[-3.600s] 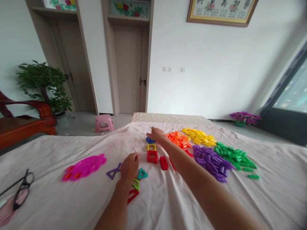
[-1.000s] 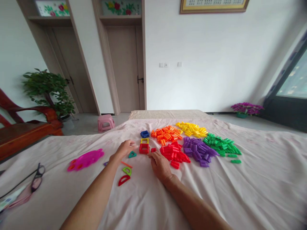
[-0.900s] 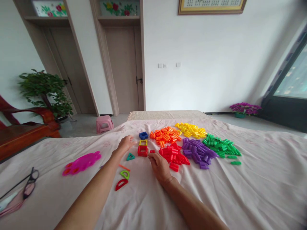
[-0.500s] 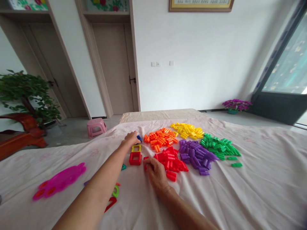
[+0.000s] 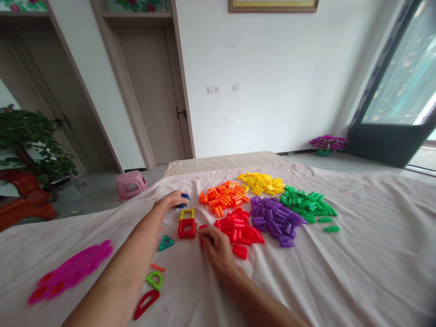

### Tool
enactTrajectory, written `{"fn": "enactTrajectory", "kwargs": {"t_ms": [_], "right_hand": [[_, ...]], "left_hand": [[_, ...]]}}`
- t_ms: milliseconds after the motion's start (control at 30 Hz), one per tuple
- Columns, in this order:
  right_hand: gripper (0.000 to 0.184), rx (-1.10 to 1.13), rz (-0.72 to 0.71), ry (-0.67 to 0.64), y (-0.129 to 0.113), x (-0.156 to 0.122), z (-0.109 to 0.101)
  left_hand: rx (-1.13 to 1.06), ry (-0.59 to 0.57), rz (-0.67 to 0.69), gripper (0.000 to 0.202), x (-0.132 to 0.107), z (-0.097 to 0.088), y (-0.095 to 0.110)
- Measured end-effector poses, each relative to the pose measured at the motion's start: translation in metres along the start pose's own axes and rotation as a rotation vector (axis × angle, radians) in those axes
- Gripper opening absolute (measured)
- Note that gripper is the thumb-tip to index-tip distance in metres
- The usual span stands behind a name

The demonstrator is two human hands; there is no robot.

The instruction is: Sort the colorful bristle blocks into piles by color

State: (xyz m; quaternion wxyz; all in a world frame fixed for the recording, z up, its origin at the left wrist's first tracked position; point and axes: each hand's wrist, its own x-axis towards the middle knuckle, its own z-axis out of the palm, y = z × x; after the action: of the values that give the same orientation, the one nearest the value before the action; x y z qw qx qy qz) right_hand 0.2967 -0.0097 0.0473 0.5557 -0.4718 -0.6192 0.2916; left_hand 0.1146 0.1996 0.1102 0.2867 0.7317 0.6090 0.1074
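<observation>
My left hand is closed on a dark blue ridged plastic piece at the far side of the cloth. Just nearer lie a yellow square frame and a red square frame, touching end to end. To their right, my right hand has its fingers curled around a small red plastic piece, partly hidden by the fingertips. A heap of red plastic tubes lies beside that hand. Near my left forearm are a teal triangle frame, a green curved frame and a red curved frame.
Orange, yellow, purple and green tube heaps lie on the wrinkled cloth. A magenta flat toy shape is at left. Beyond the edge stands a pink stool.
The view has shifted a little. My left hand and forearm have moved left with the blue piece, uncovering more of it and the small frames. My right hand stays by the red piece.
</observation>
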Motion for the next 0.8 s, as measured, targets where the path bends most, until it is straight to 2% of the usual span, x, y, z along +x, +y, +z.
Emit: {"fn": "enactTrajectory", "kwargs": {"t_ms": [133, 200, 300, 400, 500, 600, 700, 800], "right_hand": [[0.025, -0.013, -0.014, 0.050, 0.001, -0.001, 0.000], [0.023, -0.027, -0.059, 0.079, 0.000, -0.002, 0.000], [0.036, -0.048, -0.184, 0.043, -0.009, -0.002, -0.002], [0.063, -0.094, -0.298, -0.086, -0.025, -0.002, -0.004], [0.066, -0.180, -0.405, -0.285, -0.041, -0.005, -0.004], [0.055, -0.249, -0.481, -0.420, -0.054, -0.010, -0.002], [0.044, -0.259, -0.526, -0.443, -0.064, -0.015, 0.001], [0.038, -0.295, -0.566, -0.406, -0.072, -0.019, 0.004]], "left_hand": [[-0.331, -0.048, 0.080, 0.055, -0.059, -0.028, -0.006], [-0.490, -0.102, 0.138, 0.058, -0.096, -0.033, -0.008], [-0.918, -0.307, 0.207, 0.061, -0.147, -0.017, -0.009], [-1.113, -0.409, 0.168, 0.053, -0.184, 0.015, -0.008], [-1.195, -0.449, 0.116, 0.050, -0.205, 0.046, -0.009], [-1.175, -0.452, 0.061, 0.053, -0.217, 0.062, -0.010], [-1.114, -0.430, 0.064, 0.057, -0.227, 0.068, -0.009], [-1.042, -0.355, 0.183, 0.066, -0.238, 0.067, -0.004]]}}
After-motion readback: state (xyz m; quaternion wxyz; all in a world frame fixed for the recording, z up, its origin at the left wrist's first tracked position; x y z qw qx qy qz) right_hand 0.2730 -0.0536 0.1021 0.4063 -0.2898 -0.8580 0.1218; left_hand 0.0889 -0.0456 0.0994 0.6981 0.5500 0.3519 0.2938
